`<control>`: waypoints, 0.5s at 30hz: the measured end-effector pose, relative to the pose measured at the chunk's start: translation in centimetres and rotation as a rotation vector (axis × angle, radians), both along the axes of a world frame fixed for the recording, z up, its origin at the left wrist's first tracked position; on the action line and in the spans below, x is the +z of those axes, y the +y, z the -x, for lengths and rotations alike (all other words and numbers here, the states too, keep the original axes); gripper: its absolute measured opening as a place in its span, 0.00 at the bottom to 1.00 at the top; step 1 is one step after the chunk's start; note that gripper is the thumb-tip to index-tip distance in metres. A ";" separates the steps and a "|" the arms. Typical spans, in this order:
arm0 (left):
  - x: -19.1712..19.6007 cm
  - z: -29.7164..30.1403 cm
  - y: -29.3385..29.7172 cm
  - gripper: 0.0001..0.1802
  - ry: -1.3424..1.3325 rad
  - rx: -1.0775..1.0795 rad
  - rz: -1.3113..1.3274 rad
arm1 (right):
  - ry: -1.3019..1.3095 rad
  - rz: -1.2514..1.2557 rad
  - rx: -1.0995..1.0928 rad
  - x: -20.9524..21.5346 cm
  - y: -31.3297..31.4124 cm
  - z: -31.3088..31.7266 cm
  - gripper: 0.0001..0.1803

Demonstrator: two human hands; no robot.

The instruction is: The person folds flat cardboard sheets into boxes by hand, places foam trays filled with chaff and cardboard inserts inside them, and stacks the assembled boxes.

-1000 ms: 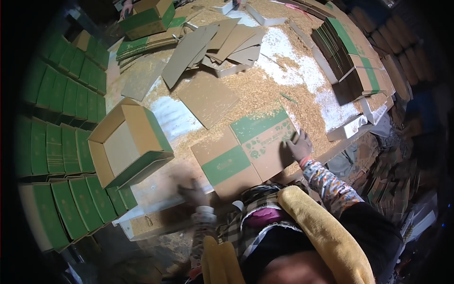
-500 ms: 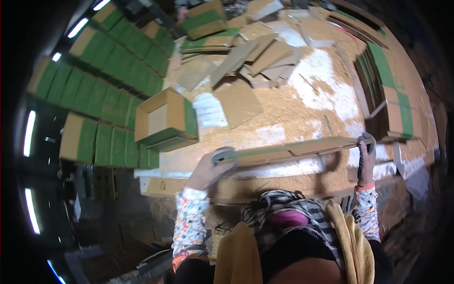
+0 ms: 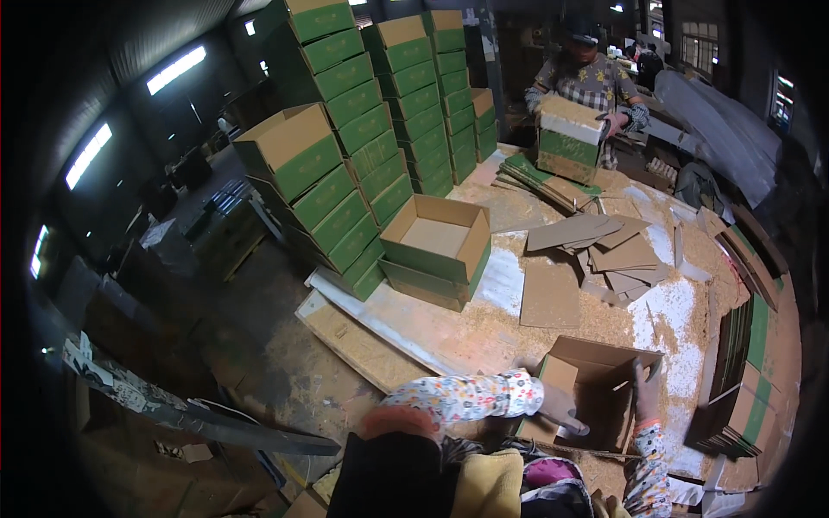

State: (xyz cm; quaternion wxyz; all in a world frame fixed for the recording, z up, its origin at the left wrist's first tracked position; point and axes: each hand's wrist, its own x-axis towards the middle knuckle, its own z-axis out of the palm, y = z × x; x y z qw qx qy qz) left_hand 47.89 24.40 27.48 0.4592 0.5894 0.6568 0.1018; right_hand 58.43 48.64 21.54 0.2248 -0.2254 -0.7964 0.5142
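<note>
An unfolded cardboard box (image 3: 596, 350) stands before me on the table, its inside facing up. My left hand (image 3: 563, 409) reaches over the box's left side, fingers stretched down into it beside a pale inner flap (image 3: 558, 382). At the right wall my right hand (image 3: 646, 393) grips the edge, thumb upward; its other fingers are partly hidden. Farther left sits an open green-and-brown box (image 3: 436, 255) on another like it. Flat cardboard pieces (image 3: 604, 246) lie loosely piled beyond my hands.
Tall stacks of green boxes (image 3: 345, 129) rise at the left. Folded cartons (image 3: 743, 397) stand in a row at the right. Sawdust-like crumbs cover much of the table (image 3: 509, 341). Across it, a co-worker (image 3: 583, 86) holds a green box (image 3: 567, 147).
The flat carton held between both my hands is now opened into a box. My left hand has moved from its left end into it. The view has swung left and up, showing the co-worker.
</note>
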 end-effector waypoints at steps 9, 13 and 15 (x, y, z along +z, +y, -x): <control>-7.3 1.2 -1.2 0.61 -0.391 0.977 -0.458 | -0.756 0.202 0.414 5.6 13.4 -0.4 0.29; -6.2 0.4 -2.2 0.62 0.366 0.993 -0.481 | -0.490 -0.941 0.330 7.6 -1.5 -5.0 0.53; -7.6 0.9 -2.2 0.62 0.295 1.150 -0.335 | -0.520 -1.019 0.486 1.8 -5.4 -8.8 0.56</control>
